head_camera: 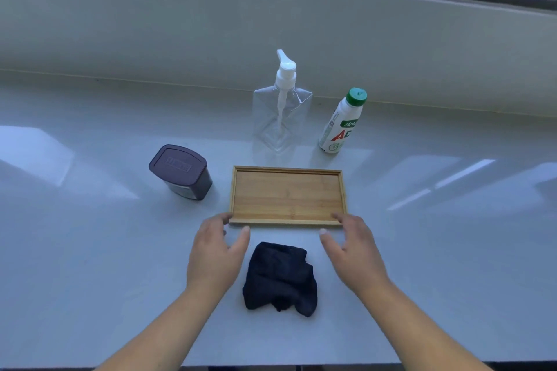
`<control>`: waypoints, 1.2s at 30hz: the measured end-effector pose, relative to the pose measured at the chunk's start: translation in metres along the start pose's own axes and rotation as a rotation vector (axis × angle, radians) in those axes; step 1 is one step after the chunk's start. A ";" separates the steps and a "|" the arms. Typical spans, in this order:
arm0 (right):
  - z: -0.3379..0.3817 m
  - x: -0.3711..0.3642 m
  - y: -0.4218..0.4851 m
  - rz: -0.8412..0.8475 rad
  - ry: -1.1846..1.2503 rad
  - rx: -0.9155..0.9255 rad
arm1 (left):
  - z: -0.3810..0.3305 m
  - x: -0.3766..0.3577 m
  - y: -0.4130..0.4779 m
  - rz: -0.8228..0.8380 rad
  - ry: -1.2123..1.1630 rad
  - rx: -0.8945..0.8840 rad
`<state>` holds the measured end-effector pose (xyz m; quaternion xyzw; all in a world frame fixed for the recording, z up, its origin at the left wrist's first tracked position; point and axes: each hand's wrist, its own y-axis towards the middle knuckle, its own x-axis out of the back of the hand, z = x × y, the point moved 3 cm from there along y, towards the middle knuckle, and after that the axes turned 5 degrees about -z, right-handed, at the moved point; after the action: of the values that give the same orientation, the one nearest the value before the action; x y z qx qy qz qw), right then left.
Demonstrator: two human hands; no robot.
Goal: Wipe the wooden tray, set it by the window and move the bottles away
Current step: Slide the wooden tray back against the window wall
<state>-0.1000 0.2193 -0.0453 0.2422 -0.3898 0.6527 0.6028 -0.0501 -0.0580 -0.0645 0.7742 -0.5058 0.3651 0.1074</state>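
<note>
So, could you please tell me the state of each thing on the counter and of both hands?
Tray: flat, empty.
Cloth: crumpled, lying loose in front of the tray.
Pump bottle: upright, looks empty.
Drink bottle: upright, capped.
Tin: lid on.
Left hand: open, fingertips at the tray's corner.
Right hand: open, fingertips at the tray's corner.

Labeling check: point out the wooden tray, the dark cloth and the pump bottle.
wooden tray (286, 194), head view, bare middle of its floor
dark cloth (280, 275), head view, centre of the crumpled pile
pump bottle (281, 120), head view, clear body
</note>
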 end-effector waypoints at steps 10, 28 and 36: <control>-0.008 0.018 0.065 0.033 0.571 -0.336 | -0.036 -0.018 0.061 0.117 -0.053 0.279; -0.140 0.153 0.086 -0.120 0.633 -0.389 | -0.176 -0.133 0.008 0.251 -0.245 0.264; -0.182 0.196 0.101 -0.132 0.638 -0.418 | -0.226 -0.170 -0.002 0.279 -0.274 0.262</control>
<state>-0.2015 0.4852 -0.0184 -0.0767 -0.2910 0.5615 0.7708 -0.1893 0.1838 -0.0181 0.7465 -0.5659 0.3306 -0.1152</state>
